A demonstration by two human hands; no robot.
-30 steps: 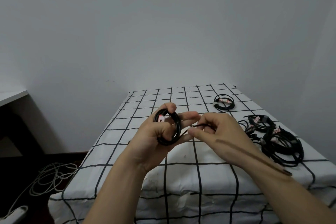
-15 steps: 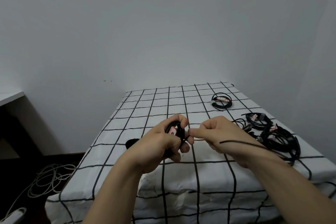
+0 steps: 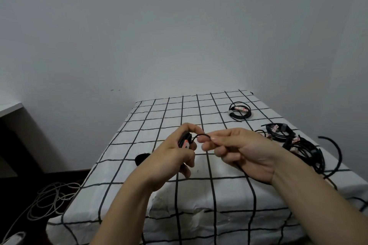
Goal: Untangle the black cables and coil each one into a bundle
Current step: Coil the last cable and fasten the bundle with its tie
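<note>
Above the near middle of the white cloth with black grid lines (image 3: 123,165), the two hands meet almost fingertip to fingertip. The left hand (image 3: 173,159) has its fingers curled tight round a small coil of thin black cable with a pink-and-white tag (image 3: 184,141). The right hand (image 3: 247,151) pinches that cable's free end (image 3: 203,135), which arches in a short loop from the coil to its fingertips.

A second ago the coil sat as an open ring in the left hand. Now it is squeezed flat, the hands have dropped closer to the cloth, and the end is drawn out short. I judge this to be the tail being wound round the coil to bind it, so this bundle is nearly done.

A curved black strand (image 3: 338,155) rises by the cloth's right edge; whether it belongs to the held cable I cannot tell. Further along that right edge lies a tangled heap of black cables (image 3: 304,151), not yet sorted. At the cloth's far right corner one tidy black coiled bundle (image 3: 240,111) rests finished.
</note>
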